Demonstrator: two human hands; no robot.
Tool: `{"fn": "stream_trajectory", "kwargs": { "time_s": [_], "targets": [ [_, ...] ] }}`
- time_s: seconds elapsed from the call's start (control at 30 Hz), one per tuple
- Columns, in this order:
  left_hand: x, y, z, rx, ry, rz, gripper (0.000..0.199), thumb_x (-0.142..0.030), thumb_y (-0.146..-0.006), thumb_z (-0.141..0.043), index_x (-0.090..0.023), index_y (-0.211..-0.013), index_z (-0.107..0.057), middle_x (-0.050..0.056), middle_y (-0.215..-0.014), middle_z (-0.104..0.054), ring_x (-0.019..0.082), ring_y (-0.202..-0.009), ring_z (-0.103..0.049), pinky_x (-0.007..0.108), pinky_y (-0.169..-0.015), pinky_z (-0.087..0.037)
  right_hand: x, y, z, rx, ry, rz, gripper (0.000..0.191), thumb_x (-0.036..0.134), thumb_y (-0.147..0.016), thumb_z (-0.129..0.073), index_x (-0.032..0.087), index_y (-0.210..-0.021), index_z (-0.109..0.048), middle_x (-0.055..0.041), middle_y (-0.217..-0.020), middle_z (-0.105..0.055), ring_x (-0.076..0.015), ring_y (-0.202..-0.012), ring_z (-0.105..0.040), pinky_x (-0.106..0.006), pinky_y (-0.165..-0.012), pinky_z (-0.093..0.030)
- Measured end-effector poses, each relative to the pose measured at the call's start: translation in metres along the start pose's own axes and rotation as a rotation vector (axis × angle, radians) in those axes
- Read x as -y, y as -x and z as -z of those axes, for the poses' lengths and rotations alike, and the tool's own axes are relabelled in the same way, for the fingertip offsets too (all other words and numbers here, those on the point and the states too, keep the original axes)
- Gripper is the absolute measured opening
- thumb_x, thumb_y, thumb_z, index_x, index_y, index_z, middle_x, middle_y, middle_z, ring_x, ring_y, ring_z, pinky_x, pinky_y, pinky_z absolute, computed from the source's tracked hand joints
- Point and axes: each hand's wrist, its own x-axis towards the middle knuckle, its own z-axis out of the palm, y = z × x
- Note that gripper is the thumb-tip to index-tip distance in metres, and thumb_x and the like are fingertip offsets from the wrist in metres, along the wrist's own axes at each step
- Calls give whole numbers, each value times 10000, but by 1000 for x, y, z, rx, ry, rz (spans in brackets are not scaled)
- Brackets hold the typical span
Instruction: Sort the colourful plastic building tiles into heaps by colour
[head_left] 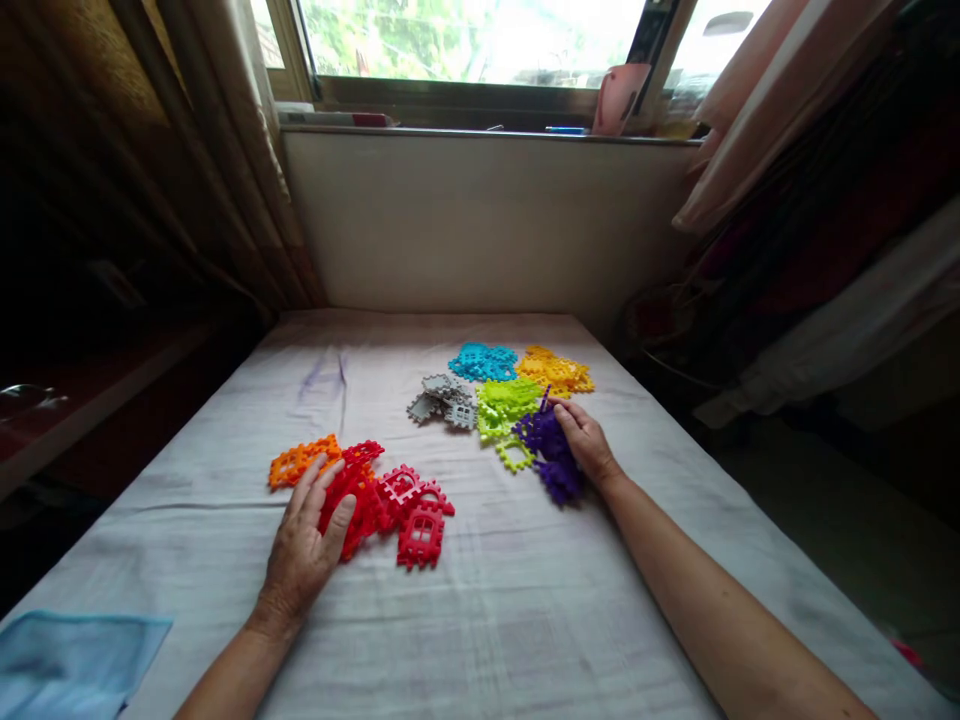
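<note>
My left hand (306, 535) rests with fingers apart at the left edge of a heap of red toothed plastic pieces (364, 510), beside orange pieces (301, 462). At the purple pile (559, 465), my right hand (585, 437) pinches an upright purple piece (545, 400) between thumb and fingers. Lime green pieces (506, 405) lie just left of that pile. Behind them are blue pieces (484, 361) and yellow pieces (555, 371), with grey pieces (442, 400) to the left. Several pieces have window-like cutouts.
A pale cloth covers the bed-like surface (487, 620). Light blue fabric (79, 655) lies at the near left corner. A pink cup (620, 98) stands on the window sill (450, 130). Curtains (225, 150) hang at left, clothes (825, 270) at right.
</note>
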Motion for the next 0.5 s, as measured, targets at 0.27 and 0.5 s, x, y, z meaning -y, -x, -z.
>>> {"fn": "stream_trajectory", "kwargs": {
  "time_s": [0.27, 0.5],
  "targets": [
    [-4, 3, 4, -25, 22, 37, 530, -544, -934, -434, -215, -1319, -588, 109, -1467, -506, 268, -1386, -447, 461, -1197, -285, 59, 21, -73, 413, -32, 334, 518, 634, -900, -470, 276, -1189, -708, -62, -1258, -686, -251, -1206, -604, -426, -1093, -429],
    [-5, 4, 8, -17, 54, 86, 488, -517, -937, -452, -232, -1305, -603, 83, -1470, -516, 249, -1384, -454, 426, -1194, -298, 11, -142, 1, -186, 633, -192, 532, 554, -913, -459, 259, -1322, -629, -150, -1427, -537, -368, -1314, -486, -625, -1064, -373]
  ]
}}
